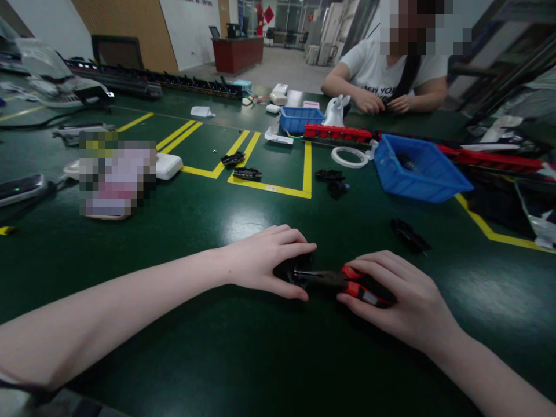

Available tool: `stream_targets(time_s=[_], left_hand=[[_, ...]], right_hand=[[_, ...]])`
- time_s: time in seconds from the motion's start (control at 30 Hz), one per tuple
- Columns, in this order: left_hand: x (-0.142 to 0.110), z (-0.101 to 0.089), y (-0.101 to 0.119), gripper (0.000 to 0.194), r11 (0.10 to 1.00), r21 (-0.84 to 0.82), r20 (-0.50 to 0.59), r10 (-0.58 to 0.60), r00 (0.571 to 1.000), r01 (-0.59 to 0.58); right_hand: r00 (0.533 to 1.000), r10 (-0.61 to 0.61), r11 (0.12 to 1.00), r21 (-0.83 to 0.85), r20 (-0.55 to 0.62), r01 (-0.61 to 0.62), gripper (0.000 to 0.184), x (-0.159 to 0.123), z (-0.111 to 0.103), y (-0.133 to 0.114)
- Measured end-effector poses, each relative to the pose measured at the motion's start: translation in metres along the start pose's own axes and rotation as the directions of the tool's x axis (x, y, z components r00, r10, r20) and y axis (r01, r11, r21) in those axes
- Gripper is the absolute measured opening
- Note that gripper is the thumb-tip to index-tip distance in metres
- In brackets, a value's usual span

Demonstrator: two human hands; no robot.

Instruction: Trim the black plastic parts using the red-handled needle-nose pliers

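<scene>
My left hand (271,258) is closed around a small black part (287,269) on the green table, its thumb and fingers on either side. Much of that part is hidden under the hand. My right hand (402,295) grips a pair of needle-nose pliers (324,279) by the red and black handles. The pliers point left, and their tips meet the black part between my left thumb and fingers. Whether the jaws are clamped on it I cannot tell. Beyond my right hand lies another black part (409,236).
Several black parts (247,174) lie near yellow tape lines. A blue bin (421,182) holds dark pieces, with a tape roll (349,157) beside it. A smaller blue bin (299,120) stands farther back. A phone (117,179) is at left. Across the table sits a person (391,75) handling something dark.
</scene>
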State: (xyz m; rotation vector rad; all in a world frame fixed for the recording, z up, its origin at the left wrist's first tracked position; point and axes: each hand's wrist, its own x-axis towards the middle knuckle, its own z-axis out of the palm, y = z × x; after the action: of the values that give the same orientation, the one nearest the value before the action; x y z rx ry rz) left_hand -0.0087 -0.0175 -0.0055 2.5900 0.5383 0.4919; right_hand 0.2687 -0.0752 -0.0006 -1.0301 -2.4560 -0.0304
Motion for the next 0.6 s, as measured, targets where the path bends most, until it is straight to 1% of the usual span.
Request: stream_targets(time_s=[0.13, 0.3, 0.5, 0.6], left_hand=[[-0.0003, 0.0001, 0.0007, 0.074, 1.000, 0.000, 0.004, 0.005, 1.000, -0.005], [-0.0013, 0.0014, 0.0006, 0.079, 1.000, 0.004, -0.007, 0.019, 1.000, -0.019], [-0.0005, 0.0013, 0.0008, 0.078, 1.000, -0.006, -0.009, -0.016, 1.000, 0.016], [-0.0001, 0.0011, 0.0012, 0.078, 1.000, -0.003, -0.011, -0.022, 1.000, 0.022]], right_hand=[[1.000, 0.006, 1.000, 0.021, 0.019, -0.007, 0.027, 0.0014, -0.0003, -0.0018], [1.000, 0.004, 1.000, 0.012, 0.031, -0.004, 0.027, 0.0020, -0.0015, -0.0029], [0.999, 0.027, 1.000, 0.012, 0.031, -0.027, 0.026, 0.0017, -0.0009, -0.0039], [0.999, 0.025, 1.000, -0.004, 0.028, -0.025, 0.028, 0.0013, -0.0005, -0.0035]])
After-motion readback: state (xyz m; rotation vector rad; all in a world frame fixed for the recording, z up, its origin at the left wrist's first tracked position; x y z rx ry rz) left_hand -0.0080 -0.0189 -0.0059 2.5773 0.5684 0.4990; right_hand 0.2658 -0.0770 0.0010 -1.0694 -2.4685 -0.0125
